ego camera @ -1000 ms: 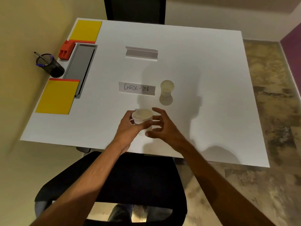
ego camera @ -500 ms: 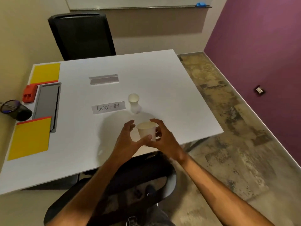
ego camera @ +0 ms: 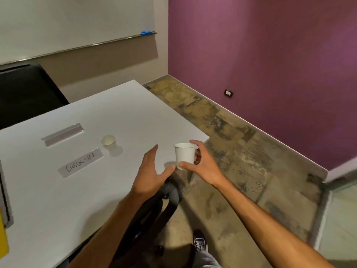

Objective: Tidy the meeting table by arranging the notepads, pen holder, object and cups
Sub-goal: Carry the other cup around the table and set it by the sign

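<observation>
Right hand [ego camera: 202, 168] grips paper cup [ego camera: 185, 156] upright; left hand [ego camera: 152, 171] spread just beside it.

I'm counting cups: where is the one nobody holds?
Head view: the free cup stands on the table, left of the held cup, just past the CHECK-IN sign.

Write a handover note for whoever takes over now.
Right hand: grips a white paper cup, upright, above the white table's near edge.
Left hand: open, beside the cup's base.
Second white paper cup stands on the table next to the handwritten CHECK-IN card; a grey folded card lies beyond.
Yellow notepad at the left edge; pen holder out of view.
Done: unclear.
Left: set the held cup down, likely by the other.
</observation>
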Demonstrator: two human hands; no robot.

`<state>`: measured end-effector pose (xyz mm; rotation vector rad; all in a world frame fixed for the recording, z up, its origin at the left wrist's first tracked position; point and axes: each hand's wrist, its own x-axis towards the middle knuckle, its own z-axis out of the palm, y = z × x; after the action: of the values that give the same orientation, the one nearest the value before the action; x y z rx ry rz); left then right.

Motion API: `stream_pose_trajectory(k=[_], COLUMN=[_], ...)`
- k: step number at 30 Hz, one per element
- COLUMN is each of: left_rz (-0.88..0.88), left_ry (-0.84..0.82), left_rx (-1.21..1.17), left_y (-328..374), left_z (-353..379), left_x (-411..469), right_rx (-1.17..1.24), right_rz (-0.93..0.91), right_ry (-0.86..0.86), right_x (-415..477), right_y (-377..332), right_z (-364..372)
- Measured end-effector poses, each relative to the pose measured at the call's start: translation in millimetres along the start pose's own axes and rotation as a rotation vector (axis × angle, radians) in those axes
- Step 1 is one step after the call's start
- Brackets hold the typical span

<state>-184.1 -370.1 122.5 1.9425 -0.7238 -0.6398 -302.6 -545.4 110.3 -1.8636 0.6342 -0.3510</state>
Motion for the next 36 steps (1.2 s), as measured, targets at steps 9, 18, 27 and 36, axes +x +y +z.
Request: stream_pose_trajectory(k=[9,18,27,36], left_rz=[0.139,0.233,0.199,0.261], left_ry=[-0.11,-0.1,-0.144,-0.141], left_rx=[0.169,0.346,0.299,0.379], left_y=[57.0,122.5,176.8,186.8], left_z=[67.5,176.4,291.4,366.1], left_x=[36.0,106.4,188.4,278.7], right_rx=[0.108,0.182,0.067,-0.028], right_rz=[0.066,0.088,0.105,0.141], right_ry=[0.208,0.297,0.312,0.364], right_x=[-16.1,9.4,47.9,121.1], right_y=[33.5,85.2,133.0,175.6], right_z=[-94.6,-226.2,-366.3,-443.8])
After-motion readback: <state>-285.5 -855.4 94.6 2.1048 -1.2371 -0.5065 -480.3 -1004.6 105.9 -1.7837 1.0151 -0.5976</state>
